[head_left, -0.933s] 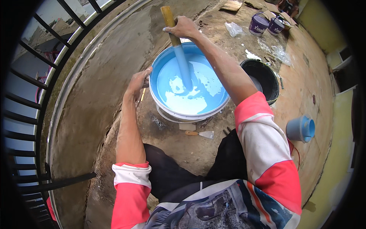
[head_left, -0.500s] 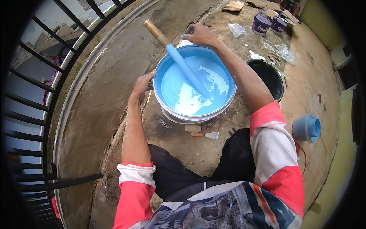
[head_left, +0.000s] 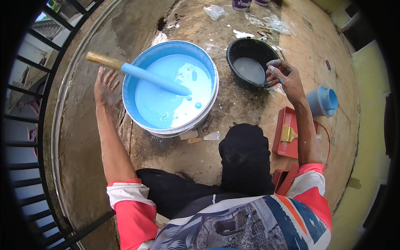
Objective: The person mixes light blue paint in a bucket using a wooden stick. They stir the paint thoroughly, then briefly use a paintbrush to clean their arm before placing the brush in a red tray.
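Note:
A white bucket of light blue paint stands in front of me, a wooden stick with a paint-coated lower half leaning in it. My left hand is open at the bucket's left, fingers spread below the stick's handle and holding nothing. My right hand, smudged with paint, is raised by the rim of a black bucket holding greyish liquid, its fingers loosely bent and apart with nothing visible in them. A scraper lies before the blue paint bucket.
A red paint tray with a brush is beside my right knee, near a blue pail. Purple buckets and plastic bags lie farther back. A black railing runs along the left; a yellow wall stands right.
My right hand has let go of the stick and moved right; the stick now tilts left. My left hand has left the bucket's rim. The view has shifted, bringing the red tray into sight.

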`<action>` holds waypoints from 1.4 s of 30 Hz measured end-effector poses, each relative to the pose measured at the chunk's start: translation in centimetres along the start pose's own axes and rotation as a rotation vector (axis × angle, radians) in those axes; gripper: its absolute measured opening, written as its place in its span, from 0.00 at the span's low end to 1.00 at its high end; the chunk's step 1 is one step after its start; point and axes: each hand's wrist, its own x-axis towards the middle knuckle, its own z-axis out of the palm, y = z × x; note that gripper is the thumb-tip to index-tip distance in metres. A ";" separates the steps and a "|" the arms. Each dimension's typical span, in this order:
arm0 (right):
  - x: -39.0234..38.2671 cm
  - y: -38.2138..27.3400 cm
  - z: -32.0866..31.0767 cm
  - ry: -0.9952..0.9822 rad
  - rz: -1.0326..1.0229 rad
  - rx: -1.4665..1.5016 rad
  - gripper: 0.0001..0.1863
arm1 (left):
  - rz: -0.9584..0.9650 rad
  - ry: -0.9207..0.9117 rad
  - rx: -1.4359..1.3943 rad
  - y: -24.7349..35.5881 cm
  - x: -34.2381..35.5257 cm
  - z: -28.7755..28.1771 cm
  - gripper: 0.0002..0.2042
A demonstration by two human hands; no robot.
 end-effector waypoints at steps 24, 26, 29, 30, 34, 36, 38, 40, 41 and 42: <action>-20.4 28.9 -17.9 0.582 1.306 -0.502 0.25 | -0.109 0.185 -0.129 -1.7 1.7 -9.6 0.36; -19.6 31.5 -16.5 0.794 1.279 -0.527 0.30 | -0.148 0.233 -0.095 -3.5 2.2 -11.7 0.36; -16.9 34.2 -12.8 1.044 1.175 -0.707 0.33 | -0.197 0.257 0.012 -5.2 2.1 -15.6 0.35; -16.2 33.8 -12.1 1.049 1.196 -0.613 0.32 | -0.216 0.260 0.053 -5.6 1.8 -16.0 0.36; -19.9 38.6 -17.6 1.202 1.087 -0.221 0.24 | -0.269 0.211 0.077 -7.9 2.4 -14.5 0.37; -21.2 39.8 -18.9 1.188 0.935 -0.030 0.17 | -0.306 0.228 0.087 -9.7 1.8 -15.0 0.37; -19.4 35.3 -16.7 1.027 0.815 0.194 0.12 | -0.347 0.256 0.119 -9.7 1.1 -19.2 0.37; -18.0 28.2 -16.0 0.979 0.512 0.044 0.10 | -0.399 0.231 0.129 -10.8 1.6 -20.8 0.36; -17.5 25.0 -16.4 0.942 0.374 -0.089 0.10 | -0.398 0.246 0.133 -11.7 1.9 -20.7 0.35; -16.8 22.3 -16.8 0.900 0.231 -0.134 0.10 | -0.410 0.238 0.146 -12.7 2.1 -20.4 0.34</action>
